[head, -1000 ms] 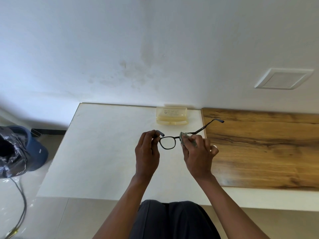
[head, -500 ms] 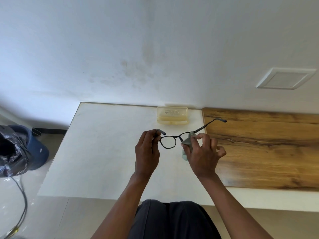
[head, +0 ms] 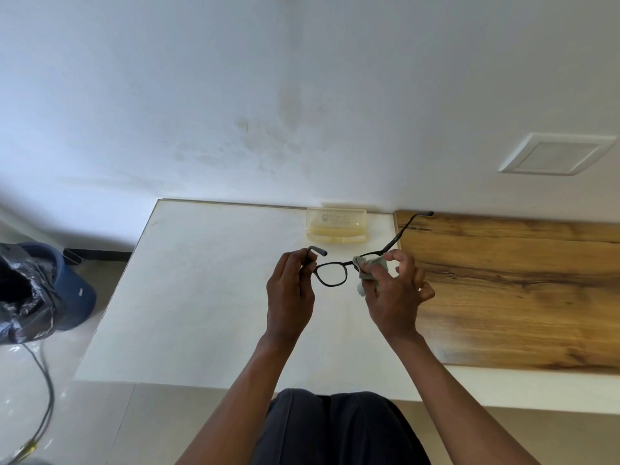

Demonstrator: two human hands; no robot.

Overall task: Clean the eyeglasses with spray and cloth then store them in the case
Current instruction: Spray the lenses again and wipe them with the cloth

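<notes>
Held in the air above the white tabletop (head: 188, 297), between both hands and in front of the case: one pair of dark, thin-framed eyeglasses (head: 332, 274), long axis running left to right, lenses facing toward the wearer of the camera. Left temple arm bent short past the left fingers; right temple arm unfolded, stretching up and to the right, away toward the wall, tip over the seam where the white surface meets the wooden board. Left hand (head: 290, 297) pinching the left end of the frame at the hinge, fingers curled, thumb side toward the lens. Right hand (head: 394, 297) gripping one small pale grey-green cleaning cloth (head: 370, 270), bunched and pressed over the right lens, so only the left lens shows bare; one corner of the cloth hanging below the fingers. One translucent pale-yellow hard plastic eyeglass case (head: 336, 225) lying closed at the back edge of the tabletop, touching or just beside the wall, long axis left to right, well apart from the hands. One brown wood-grain board (head: 520, 290) flush to the right of the white surface. On the floor at far left, one blue bin (head: 72, 297) lined with a crumpled black bag (head: 23, 290), one dark cable (head: 47, 397) trailing below. One white square plate (head: 557, 157) on the wall.
</notes>
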